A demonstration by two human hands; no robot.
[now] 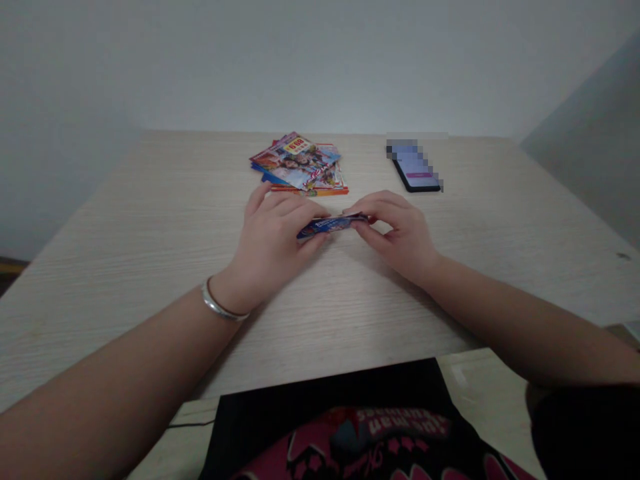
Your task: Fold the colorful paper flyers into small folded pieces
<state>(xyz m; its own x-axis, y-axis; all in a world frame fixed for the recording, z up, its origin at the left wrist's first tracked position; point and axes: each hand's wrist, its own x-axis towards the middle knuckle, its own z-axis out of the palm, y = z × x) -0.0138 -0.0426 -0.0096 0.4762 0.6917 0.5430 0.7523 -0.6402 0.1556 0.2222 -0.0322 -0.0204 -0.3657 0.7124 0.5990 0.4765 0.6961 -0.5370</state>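
A narrow folded piece of printed paper [336,223], mostly blue with colourful print, is held between my two hands above the table's middle. My left hand [280,230] pinches its left end, thumb below and fingers above. At the other end, my right hand [395,230] grips it between thumb and fingertips. Just beyond my left hand lies a loose pile of colourful printed leaflets [300,163], with pictures of people and a price on the top one. Part of the pile's near edge is hidden by my left fingers.
A smartphone [420,172] with a lit screen, partly blurred out, lies at the back right. The pale wood-grain table [150,200] meets a white wall [320,60] at its far edge. Its near edge runs close to my dark printed clothing [330,390].
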